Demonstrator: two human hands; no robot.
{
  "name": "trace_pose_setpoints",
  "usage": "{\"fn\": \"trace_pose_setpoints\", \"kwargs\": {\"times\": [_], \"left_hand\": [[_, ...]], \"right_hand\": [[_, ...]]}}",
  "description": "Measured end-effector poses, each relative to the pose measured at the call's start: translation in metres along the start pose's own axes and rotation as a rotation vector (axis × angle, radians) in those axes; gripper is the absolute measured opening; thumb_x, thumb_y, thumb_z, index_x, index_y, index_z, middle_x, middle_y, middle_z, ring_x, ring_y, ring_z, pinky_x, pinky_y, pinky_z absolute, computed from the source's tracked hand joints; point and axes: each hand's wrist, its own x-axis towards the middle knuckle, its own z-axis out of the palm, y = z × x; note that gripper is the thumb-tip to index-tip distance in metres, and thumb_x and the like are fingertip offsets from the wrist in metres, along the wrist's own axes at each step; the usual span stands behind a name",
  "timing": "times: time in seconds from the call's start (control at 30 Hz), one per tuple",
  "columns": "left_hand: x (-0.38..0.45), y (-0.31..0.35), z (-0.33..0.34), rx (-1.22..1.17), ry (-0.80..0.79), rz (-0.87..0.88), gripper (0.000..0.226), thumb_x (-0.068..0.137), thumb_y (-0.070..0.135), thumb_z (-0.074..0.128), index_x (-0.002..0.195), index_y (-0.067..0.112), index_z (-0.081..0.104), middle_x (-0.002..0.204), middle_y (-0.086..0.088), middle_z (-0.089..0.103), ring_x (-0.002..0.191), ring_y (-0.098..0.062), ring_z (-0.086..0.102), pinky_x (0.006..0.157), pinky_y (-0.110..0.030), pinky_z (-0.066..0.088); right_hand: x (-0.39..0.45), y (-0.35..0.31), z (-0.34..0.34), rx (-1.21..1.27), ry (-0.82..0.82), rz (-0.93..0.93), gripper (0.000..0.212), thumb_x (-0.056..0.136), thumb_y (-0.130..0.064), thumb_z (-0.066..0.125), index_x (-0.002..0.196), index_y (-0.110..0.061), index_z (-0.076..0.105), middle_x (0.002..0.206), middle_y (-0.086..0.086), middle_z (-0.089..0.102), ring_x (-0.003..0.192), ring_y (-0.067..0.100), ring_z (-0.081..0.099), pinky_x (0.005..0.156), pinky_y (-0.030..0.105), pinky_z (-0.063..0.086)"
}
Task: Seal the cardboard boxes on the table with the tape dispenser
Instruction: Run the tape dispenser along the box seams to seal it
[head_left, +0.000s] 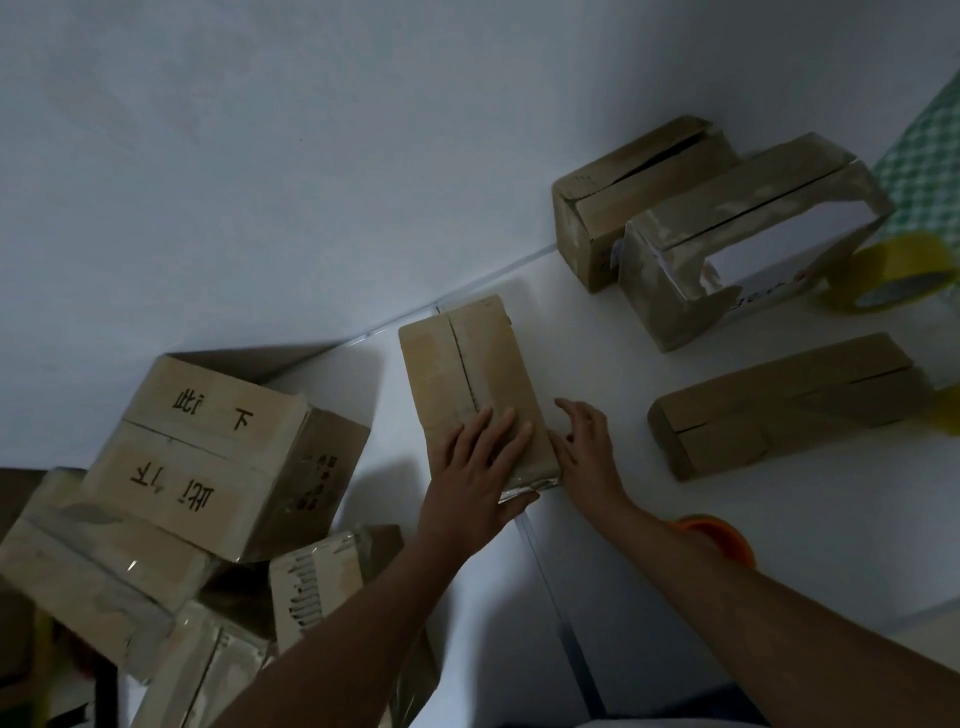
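Hands flat on oblong cardboard box

So the narrow box sits mid-table, far end near the wall. Left hand lies flat on its near end, right hand touches its right side. Off to the left there's a pile of boxes stacked on each other, tilted. Far right, two boxes side by side: the back box against the wall and the open-sided box touching it in front. A tape roll sits just right of those. A flat box lies nearer, right of the hands. The tape dispenser peeks out behind the right forearm.
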Motion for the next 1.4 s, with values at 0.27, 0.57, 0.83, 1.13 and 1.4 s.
{"fn": "trace_pose_setpoints", "kwargs": {"times": [0.27, 0.57, 0.83, 1.13, 1.4], "left_hand": [[0.001, 0.0, -0.004, 0.006, -0.034, -0.027, 0.075, 0.092, 0.067, 0.048, 0.153, 0.027, 0.032, 0.16, 0.001, 0.029, 0.15, -0.024, 0.019, 0.118, -0.046, 0.022], [0.002, 0.001, -0.005, -0.033, -0.045, -0.033, 0.078, 0.09, 0.068, 0.046, 0.154, 0.027, 0.028, 0.161, 0.001, 0.028, 0.15, -0.025, 0.02, 0.115, -0.05, 0.028], [0.0, -0.004, -0.012, -0.034, -0.055, 0.111, 0.084, 0.084, 0.067, 0.055, 0.152, 0.023, 0.035, 0.16, 0.0, 0.029, 0.149, -0.025, 0.022, 0.117, -0.045, 0.018], [0.001, -0.003, -0.01, -0.03, -0.065, 0.084, 0.083, 0.083, 0.062, 0.058, 0.153, 0.025, 0.033, 0.161, 0.002, 0.027, 0.149, -0.024, 0.021, 0.118, -0.041, 0.012], [0.005, 0.0, -0.009, -0.048, -0.116, 0.102, 0.087, 0.086, 0.072, 0.049, 0.155, 0.025, 0.026, 0.163, 0.001, 0.02, 0.151, -0.024, 0.012, 0.12, -0.044, 0.008]], "right_hand": [[0.003, -0.017, -0.016, 0.196, -0.118, 0.423, 0.054, 0.103, -0.048, 0.027, 0.147, -0.019, 0.039, 0.151, 0.004, 0.04, 0.137, 0.021, 0.039, 0.116, 0.039, 0.029], [-0.042, -0.061, -0.017, 0.308, -0.333, 0.293, 0.045, 0.104, -0.036, 0.036, 0.148, -0.028, 0.03, 0.132, -0.011, 0.045, 0.115, 0.008, 0.047, 0.097, 0.024, 0.036], [-0.046, -0.056, -0.071, -0.347, -0.475, 0.033, 0.076, 0.09, -0.031, 0.066, 0.151, -0.016, 0.024, 0.152, 0.005, 0.036, 0.137, 0.02, 0.038, 0.104, 0.024, 0.031], [-0.023, -0.023, -0.033, -0.71, -0.318, -0.219, 0.058, 0.091, -0.036, 0.061, 0.138, -0.006, 0.046, 0.123, 0.013, 0.06, 0.107, 0.03, 0.059, 0.091, 0.038, 0.047], [-0.021, -0.044, -0.087, -0.769, -0.456, -0.232, 0.078, 0.092, -0.037, 0.06, 0.154, -0.019, 0.016, 0.161, 0.001, 0.012, 0.147, 0.017, 0.014, 0.119, 0.034, 0.012]]}}
